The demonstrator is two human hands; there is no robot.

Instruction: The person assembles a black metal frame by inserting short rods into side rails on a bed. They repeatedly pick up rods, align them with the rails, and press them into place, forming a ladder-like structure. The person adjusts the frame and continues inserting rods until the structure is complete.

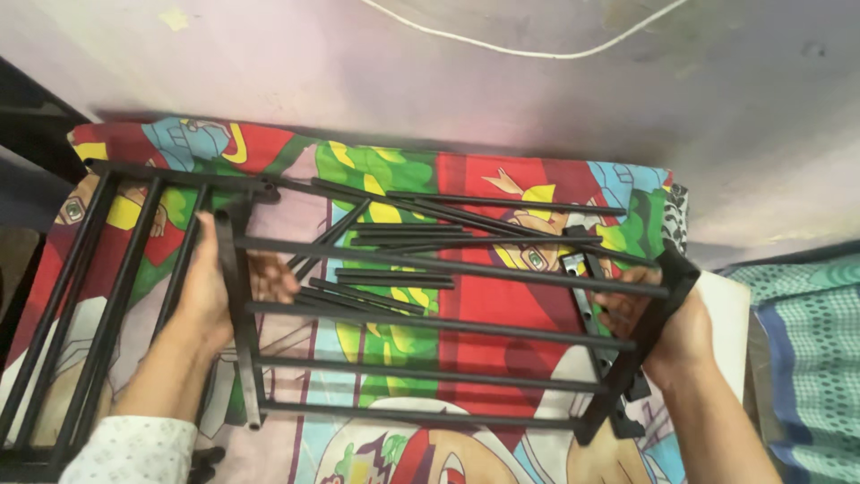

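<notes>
A black rack shelf [430, 309] made of several parallel rods between two side bars is held up over a colourful cartoon-print sheet [484, 193]. My left hand [210, 291] grips its left side bar, fingers curled behind the rods. The black right side bracket is gripped by my right hand [667, 327]. Several loose black rods [403, 235] lie on the sheet under the shelf. A second assembled black rack frame [98, 269] lies to the left, beside my left hand.
A pale purple wall [448, 81] with a white cable [528, 49] runs along the far edge. A green patterned cloth [806, 341] lies at the right. A dark piece of furniture [27, 134] stands at the far left.
</notes>
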